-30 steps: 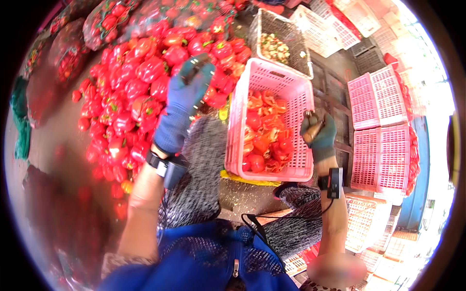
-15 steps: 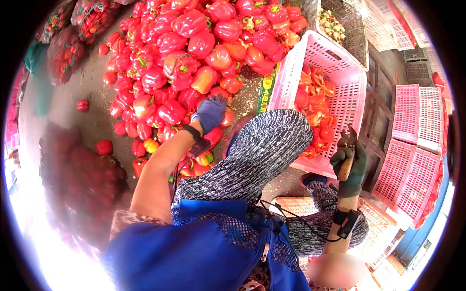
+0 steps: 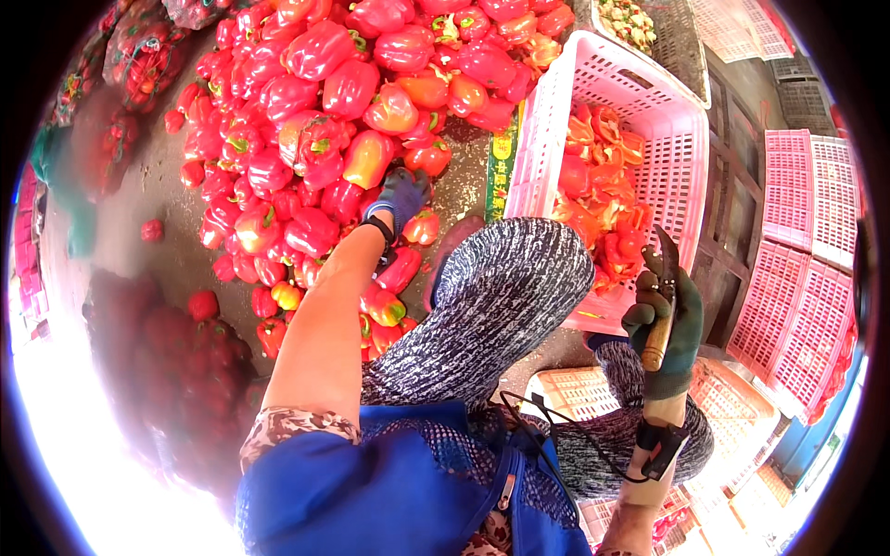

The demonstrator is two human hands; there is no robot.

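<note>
My left hand (image 3: pixel 403 196), in a blue glove with dark fingers, reaches down at the near right edge of a large heap of red bell peppers (image 3: pixel 315 51). Its fingers point away from me, and their tips are hidden, so whether they grip anything is unclear. A red-orange pepper (image 3: pixel 422 227) lies just beside this hand. My right hand (image 3: pixel 681 320), in a dark green glove, is closed around the wooden handle of a knife (image 3: pixel 659 338) with a dark curved blade. The blade points up beside a pink plastic crate (image 3: pixel 681 153) holding cut red pepper pieces (image 3: pixel 593 199).
Behind the crate stands a dirty crate (image 3: pixel 681 42) with pale pepper cores (image 3: pixel 626 23). Stacked pink and white crates (image 3: pixel 788 269) line the right. Mesh sacks of peppers (image 3: pixel 148 60) lie at the far left; a blurred dark sack (image 3: pixel 171 380) sits nearer. My knee (image 3: pixel 528 259) rises between heap and crate.
The view has shifted slightly. My left hand stays at the heap's edge, its fingers now lower among the peppers. The right hand still holds the knife, its curved blade now more visible.
</note>
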